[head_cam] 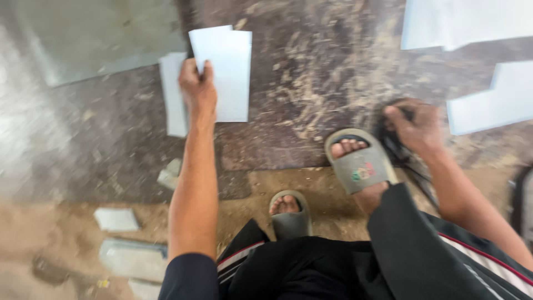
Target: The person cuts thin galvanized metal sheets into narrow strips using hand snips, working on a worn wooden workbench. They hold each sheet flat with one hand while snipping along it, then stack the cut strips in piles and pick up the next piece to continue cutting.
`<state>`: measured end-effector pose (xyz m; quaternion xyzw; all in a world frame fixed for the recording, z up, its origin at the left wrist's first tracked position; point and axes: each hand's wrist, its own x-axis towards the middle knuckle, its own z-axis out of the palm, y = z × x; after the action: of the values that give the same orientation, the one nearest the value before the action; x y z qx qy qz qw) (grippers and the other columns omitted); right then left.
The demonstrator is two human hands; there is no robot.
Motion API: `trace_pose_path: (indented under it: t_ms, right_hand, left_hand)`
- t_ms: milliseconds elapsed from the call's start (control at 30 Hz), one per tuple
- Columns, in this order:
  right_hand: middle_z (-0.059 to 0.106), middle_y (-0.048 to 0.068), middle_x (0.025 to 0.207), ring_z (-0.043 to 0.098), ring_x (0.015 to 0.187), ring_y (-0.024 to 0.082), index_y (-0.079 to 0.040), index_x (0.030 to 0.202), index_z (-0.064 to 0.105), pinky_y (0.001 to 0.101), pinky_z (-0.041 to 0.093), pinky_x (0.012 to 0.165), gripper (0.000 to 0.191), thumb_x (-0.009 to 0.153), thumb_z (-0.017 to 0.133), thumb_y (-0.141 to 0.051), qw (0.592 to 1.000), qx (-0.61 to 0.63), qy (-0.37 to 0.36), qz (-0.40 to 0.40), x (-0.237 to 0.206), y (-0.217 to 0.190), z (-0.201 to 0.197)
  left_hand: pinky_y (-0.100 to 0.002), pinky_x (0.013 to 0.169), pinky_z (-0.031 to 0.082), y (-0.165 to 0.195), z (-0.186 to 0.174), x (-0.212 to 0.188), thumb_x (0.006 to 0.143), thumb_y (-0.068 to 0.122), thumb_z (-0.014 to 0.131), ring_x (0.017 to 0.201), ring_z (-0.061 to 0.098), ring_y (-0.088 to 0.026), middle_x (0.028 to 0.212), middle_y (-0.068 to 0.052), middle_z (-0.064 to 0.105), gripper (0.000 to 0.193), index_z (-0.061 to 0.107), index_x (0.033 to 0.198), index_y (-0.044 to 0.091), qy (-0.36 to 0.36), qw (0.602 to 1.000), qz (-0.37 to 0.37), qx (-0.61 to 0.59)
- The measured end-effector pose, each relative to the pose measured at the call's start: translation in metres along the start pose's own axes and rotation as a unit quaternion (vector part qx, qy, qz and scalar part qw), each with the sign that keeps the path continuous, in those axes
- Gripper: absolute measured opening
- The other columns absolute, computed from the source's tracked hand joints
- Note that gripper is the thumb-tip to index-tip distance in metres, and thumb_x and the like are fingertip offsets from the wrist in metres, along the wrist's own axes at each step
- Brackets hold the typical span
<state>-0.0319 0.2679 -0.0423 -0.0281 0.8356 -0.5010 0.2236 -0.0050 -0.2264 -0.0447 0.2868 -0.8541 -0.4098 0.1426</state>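
My left hand reaches forward and grips the edge of a white rectangular tile piece, held over the dark mottled stone floor. A second white strip lies just left of and behind it. My right hand is down at the right beside my sandalled right foot, fingers closed on a dark, cord-like object that is blurred. My left foot in a grey sandal rests on the bare sandy ground.
White tile pieces lie at the upper right and right. A pale grey slab sits at the upper left. Several small tile offcuts are scattered on the dirt at lower left. My dark trousers fill the bottom.
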Motion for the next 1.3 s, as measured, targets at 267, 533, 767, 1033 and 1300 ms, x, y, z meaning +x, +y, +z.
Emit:
trace_pose_path:
  t_ms: [267,533,767,1033,1300]
  right_hand:
    - [0.074,0.01,0.095,0.07,0.077,0.013,0.001,0.11,0.068,0.0282,0.057,0.063,0.017,0.108,0.07,-0.017,0.989,0.03,0.099,-0.107,0.035,-0.016,-0.063]
    - [0.061,0.012,0.149,0.06,0.123,0.033,0.007,0.071,0.072,0.0434,0.051,0.097,0.046,0.082,0.09,-0.033,0.828,-0.508,0.044,-0.233,0.113,-0.029,-0.177]
    - [0.067,0.004,0.12,0.064,0.112,0.024,0.003,0.083,0.078,0.0426,0.049,0.098,0.049,0.084,0.087,-0.045,0.799,-0.553,-0.053,-0.231,0.138,-0.021,-0.189]
    - [0.076,0.01,0.095,0.07,0.096,0.027,0.0,0.092,0.08,0.0416,0.056,0.088,0.062,0.08,0.085,-0.061,0.757,-0.643,-0.106,-0.048,0.153,-0.025,-0.185]
    - [0.074,0.009,0.094,0.073,0.088,0.027,0.0,0.087,0.079,0.0387,0.06,0.081,0.065,0.073,0.084,-0.063,0.73,-0.655,-0.083,-0.179,0.149,-0.021,-0.19]
  left_hand:
    - [-0.028,0.063,0.035,0.043,-0.001,-0.024,0.111,0.002,0.07,0.071,0.039,-0.01,0.083,0.0,0.048,0.013,0.059,0.106,0.0,-0.016,0.987,0.048,-0.155]
    - [-0.03,0.054,0.044,0.077,0.071,-0.089,0.102,0.019,0.067,0.064,0.056,-0.01,0.078,-0.001,0.063,0.013,0.061,0.101,0.008,-0.246,0.967,0.043,-0.041]
    - [-0.032,0.052,0.045,0.064,0.084,-0.093,0.102,0.025,0.068,0.057,0.056,-0.01,0.068,-0.001,0.062,0.019,0.064,0.101,0.007,-0.245,0.966,0.077,0.012]
    - [-0.033,0.05,0.041,0.059,0.084,-0.088,0.102,0.023,0.068,0.054,0.05,-0.009,0.066,-0.001,0.057,0.017,0.064,0.101,0.007,-0.257,0.964,0.062,-0.023]
    - [-0.033,0.049,0.041,0.058,0.085,-0.089,0.102,0.023,0.069,0.054,0.05,-0.01,0.066,-0.001,0.057,0.018,0.064,0.103,0.006,-0.249,0.965,0.071,-0.029]
